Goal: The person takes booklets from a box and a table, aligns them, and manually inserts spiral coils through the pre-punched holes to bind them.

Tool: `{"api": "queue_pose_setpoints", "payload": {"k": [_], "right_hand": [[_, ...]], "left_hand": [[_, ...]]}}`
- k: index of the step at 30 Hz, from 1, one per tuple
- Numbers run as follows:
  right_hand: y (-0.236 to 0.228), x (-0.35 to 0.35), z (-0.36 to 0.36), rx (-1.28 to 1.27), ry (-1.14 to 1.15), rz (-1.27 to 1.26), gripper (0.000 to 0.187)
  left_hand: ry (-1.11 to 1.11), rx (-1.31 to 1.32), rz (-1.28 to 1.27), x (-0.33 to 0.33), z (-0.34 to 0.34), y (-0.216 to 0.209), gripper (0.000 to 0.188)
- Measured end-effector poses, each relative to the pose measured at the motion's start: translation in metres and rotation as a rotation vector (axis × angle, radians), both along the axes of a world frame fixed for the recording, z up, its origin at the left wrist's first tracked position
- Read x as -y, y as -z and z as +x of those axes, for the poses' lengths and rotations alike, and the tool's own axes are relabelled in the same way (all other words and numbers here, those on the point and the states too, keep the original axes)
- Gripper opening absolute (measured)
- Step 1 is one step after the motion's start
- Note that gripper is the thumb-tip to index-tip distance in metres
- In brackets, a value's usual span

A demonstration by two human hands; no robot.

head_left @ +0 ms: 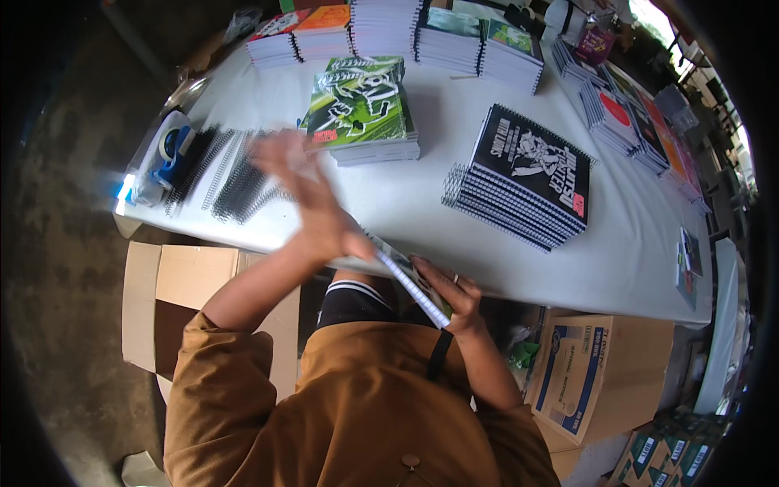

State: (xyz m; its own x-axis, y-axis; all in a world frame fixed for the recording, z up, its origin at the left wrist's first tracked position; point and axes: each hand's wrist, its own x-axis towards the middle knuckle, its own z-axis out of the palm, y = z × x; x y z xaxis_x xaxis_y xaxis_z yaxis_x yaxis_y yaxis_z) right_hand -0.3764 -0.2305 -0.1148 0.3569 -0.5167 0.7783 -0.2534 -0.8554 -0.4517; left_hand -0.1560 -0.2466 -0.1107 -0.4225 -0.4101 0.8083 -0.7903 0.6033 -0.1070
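Note:
My right hand [454, 294], with a ring on one finger, grips an unbound-looking notebook [412, 286] held on edge at the table's near side, its white page edges facing up. My left hand [316, 215] is lifted over the other end of that notebook, fingers stretched toward a pile of black spiral binding coils [243, 174]; motion blurs the fingertips. The thumb is close to the notebook's upper end, and I cannot tell if it touches. Beyond my left hand stands a stack of green-covered notebooks [361, 105]. To the right is a stack of black spiral notebooks [531, 174].
A blue tape dispenser [172, 154] lies at the table's left edge. Several notebook stacks [385, 28] line the back, with more spiral notebooks [608, 118] at the right. Below the white-covered table [641, 252] are an open cardboard box [199, 264] and another carton [625, 365].

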Motion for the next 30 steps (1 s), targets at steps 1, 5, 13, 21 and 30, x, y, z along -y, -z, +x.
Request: {"api": "queue_pose_setpoints", "payload": {"k": [1,5,13,21,30], "right_hand": [[0.002,0.002,-0.002,-0.002,0.0,-0.01,0.029],[0.008,0.002,-0.006,0.056,0.03,0.112,0.034],[0.007,0.004,0.002,0.093,-0.035,0.053,0.042],[0.007,0.004,0.013,0.174,-0.055,0.189,0.047],[0.001,-0.003,0.014,0.272,-0.085,0.379,0.032]], "left_hand": [[0.148,-0.028,0.086,-0.006,-0.005,0.008,0.096],[0.214,0.332,-0.208,-0.019,0.007,0.016,0.089],[0.455,0.311,-0.226,-0.027,0.0,0.036,0.063],[0.395,0.062,0.145,-0.036,-0.029,0.015,0.097],[0.255,-0.103,0.148,-0.021,-0.045,-0.013,0.088]]}}
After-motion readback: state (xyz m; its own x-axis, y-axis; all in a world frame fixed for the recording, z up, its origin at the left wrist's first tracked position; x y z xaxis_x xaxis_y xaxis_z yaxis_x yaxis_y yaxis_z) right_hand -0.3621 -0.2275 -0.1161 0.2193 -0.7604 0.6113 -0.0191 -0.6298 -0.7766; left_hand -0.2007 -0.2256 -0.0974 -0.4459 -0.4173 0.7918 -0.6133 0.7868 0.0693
